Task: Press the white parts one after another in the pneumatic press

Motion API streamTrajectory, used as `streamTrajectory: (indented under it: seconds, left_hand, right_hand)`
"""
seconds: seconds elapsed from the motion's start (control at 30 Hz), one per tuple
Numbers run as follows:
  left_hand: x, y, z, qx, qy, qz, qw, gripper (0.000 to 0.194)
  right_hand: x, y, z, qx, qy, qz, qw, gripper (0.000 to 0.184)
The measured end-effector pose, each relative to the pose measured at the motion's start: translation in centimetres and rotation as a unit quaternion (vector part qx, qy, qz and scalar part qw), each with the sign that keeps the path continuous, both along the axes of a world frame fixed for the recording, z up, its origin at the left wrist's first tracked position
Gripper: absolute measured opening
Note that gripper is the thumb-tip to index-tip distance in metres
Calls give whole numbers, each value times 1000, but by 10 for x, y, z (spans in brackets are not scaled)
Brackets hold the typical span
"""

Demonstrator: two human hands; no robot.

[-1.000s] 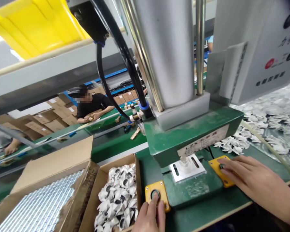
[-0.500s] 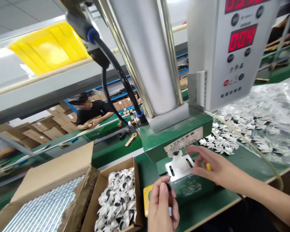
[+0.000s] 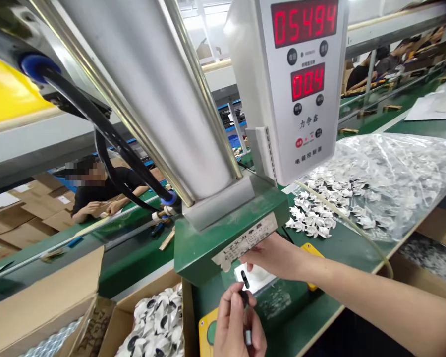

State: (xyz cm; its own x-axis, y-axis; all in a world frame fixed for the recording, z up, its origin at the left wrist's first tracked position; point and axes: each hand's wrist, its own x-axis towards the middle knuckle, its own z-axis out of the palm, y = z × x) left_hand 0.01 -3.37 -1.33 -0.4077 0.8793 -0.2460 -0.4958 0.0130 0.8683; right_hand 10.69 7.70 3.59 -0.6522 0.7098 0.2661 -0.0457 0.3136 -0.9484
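My right hand [image 3: 278,255] reaches under the green press head [image 3: 226,228], its fingertips closed on a white part [image 3: 262,274] that sits on the metal plate [image 3: 241,272]; the press head partly hides the fingers. My left hand [image 3: 238,325] hovers just in front of the plate and pinches a small dark piece [image 3: 244,297] between thumb and fingers. It is above the left yellow button box [image 3: 207,331]. The right yellow button box [image 3: 314,249] shows behind my right wrist.
A silver cylinder [image 3: 152,99] and a controller box [image 3: 301,74] with red digits rise above. A carton of white-and-black parts [image 3: 152,322] stands left, beside a larger carton [image 3: 40,302]. Loose white parts [image 3: 319,213] lie on a plastic bag, right. A person [image 3: 96,188] works across the conveyor.
Both hands left the yellow buttons. My right hand moved left onto the white part under the press; my left hand rose holding the small dark piece. The camera swung right and closer.
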Motion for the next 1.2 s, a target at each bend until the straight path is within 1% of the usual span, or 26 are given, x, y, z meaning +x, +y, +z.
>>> streamTrajectory:
  seconds: [0.2, 0.3, 0.37, 0.4, 0.43, 0.5, 0.57, 0.6, 0.63, 0.67, 0.7, 0.73, 0.8, 0.87, 0.93, 1.0, 1.07, 1.1, 1.17, 1.2]
  left_hand:
    - [0, 17, 11, 24, -23, 31, 999, 33]
    - [-2, 20, 8, 33, -26, 30, 999, 27]
    - [-5, 20, 5, 37, -26, 33, 998, 25]
    - [-5, 20, 3, 40, -26, 34, 998, 26]
    - [-6, 19, 2, 42, -26, 33, 998, 27]
    - [-6, 20, 3, 44, -32, 32, 998, 29]
    - [-3, 23, 6, 37, -53, 26, 998, 32]
    - [-1, 25, 9, 36, -71, 22, 997, 33]
    - [2, 29, 13, 37, -95, 17, 995, 33]
    - [4, 34, 16, 42, -125, 9, 991, 34]
    - [7, 38, 20, 48, -159, -1, 986, 35]
    - [9, 43, 22, 55, -194, -10, 979, 36]
    - [13, 50, 26, 64, -257, -28, 964, 40]
    - [16, 55, 27, 69, -296, -44, 952, 42]
    - [18, 57, 27, 77, -311, -61, 945, 41]
    - [22, 58, 26, 84, -307, -69, 946, 41]
    - [25, 59, 27, 93, -290, -63, 950, 40]
    - [26, 58, 27, 100, -282, -56, 953, 37]
    - [27, 54, 27, 107, -242, -46, 963, 26]
    - [25, 50, 28, 104, -213, -39, 971, 26]
  right_hand:
    - [-1, 4, -2, 18, -30, -5, 999, 19]
    - [-7, 2, -5, 28, -46, -19, 998, 19]
    - [-8, -2, -9, 36, -54, -35, 997, 10]
    - [-5, -5, -12, 41, -60, -45, 996, 6]
    - [1, -7, -16, 49, -64, -57, 995, 9]
    - [23, -6, -25, 81, -81, -97, 989, 17]
    - [56, 6, -32, 137, -126, -151, 971, 22]
    - [73, 17, -36, 185, -182, -185, 948, 24]
    - [89, 31, -40, 199, -215, -205, 934, 26]
    - [103, 45, -45, 216, -257, -230, 914, 28]
    - [113, 60, -50, 241, -300, -241, 891, 26]
    - [120, 73, -57, 255, -331, -245, 875, 23]
    - [124, 92, -73, 287, -386, -240, 843, 14]
    - [120, 100, -92, 316, -423, -226, 819, 6]
    - [115, 100, -109, 344, -442, -212, 801, 8]
    - [115, 99, -120, 366, -448, -206, 789, 14]
    - [120, 96, -120, 382, -445, -210, 782, 15]
    - [124, 94, -116, 388, -441, -216, 780, 17]
    - [130, 85, -98, 399, -426, -240, 776, 24]
    - [131, 78, -86, 407, -402, -257, 779, 28]
